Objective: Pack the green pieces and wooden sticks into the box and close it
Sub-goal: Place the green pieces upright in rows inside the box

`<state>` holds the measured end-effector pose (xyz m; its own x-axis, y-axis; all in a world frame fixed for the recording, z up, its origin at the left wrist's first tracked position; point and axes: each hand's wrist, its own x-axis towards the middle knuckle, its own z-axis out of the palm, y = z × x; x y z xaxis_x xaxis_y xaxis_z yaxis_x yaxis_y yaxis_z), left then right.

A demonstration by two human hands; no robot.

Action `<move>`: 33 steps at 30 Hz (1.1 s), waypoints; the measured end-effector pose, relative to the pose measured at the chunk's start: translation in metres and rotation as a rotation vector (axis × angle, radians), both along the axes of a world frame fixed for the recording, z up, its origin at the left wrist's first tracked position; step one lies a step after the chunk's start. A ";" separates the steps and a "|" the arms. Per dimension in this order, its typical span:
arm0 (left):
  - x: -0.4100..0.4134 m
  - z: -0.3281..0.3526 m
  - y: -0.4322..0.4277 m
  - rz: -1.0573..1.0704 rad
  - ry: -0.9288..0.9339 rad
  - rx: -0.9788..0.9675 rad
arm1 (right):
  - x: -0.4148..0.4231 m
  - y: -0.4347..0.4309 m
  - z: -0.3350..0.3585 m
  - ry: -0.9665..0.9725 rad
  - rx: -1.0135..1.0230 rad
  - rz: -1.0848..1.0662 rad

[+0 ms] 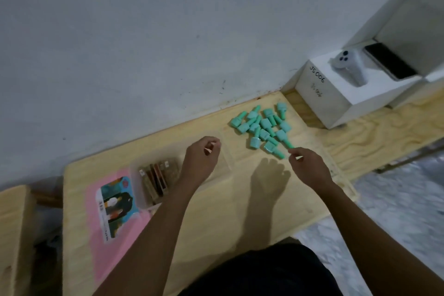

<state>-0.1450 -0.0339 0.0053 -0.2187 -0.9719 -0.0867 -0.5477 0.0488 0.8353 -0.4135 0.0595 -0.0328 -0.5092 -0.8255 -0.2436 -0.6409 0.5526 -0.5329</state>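
Pale plywood counter (pixel 228 218) against a scuffed grey wall. Left of centre, a clear plastic box (pixel 137 187), open, with wooden sticks (pixel 157 179) already stacked in its left end. To the right, well apart from the box, a loose heap of green pieces (pixel 265 125), not yet packed. Right grip (pixel 308 169) at the heap's near edge, fingertips pinched on one green piece (pixel 287 143). Left grip (pixel 201 160) over the box's bare right half, fingers curled; whether grasping anything, impossible to tell. Judged early to midway: sticks seemingly in, nearly all the green out, box not closed. Beside the box, a pink sheet (pixel 96 235).
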 end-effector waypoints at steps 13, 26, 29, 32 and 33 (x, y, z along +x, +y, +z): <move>-0.145 -0.051 -0.048 -0.109 -0.411 0.212 | -0.046 -0.047 -0.011 0.007 0.283 0.341; -0.180 -0.090 -0.061 0.005 -0.450 0.311 | -0.052 -0.070 -0.027 0.117 0.301 0.533; -0.175 -0.092 -0.062 0.047 -0.330 0.346 | -0.061 -0.071 -0.025 -0.058 0.218 0.420; -0.163 -0.081 -0.061 0.065 -0.143 0.362 | -0.066 -0.071 -0.024 -0.206 0.095 0.334; -0.157 -0.074 -0.060 0.065 -0.087 0.357 | -0.067 -0.071 -0.023 -0.229 0.049 0.320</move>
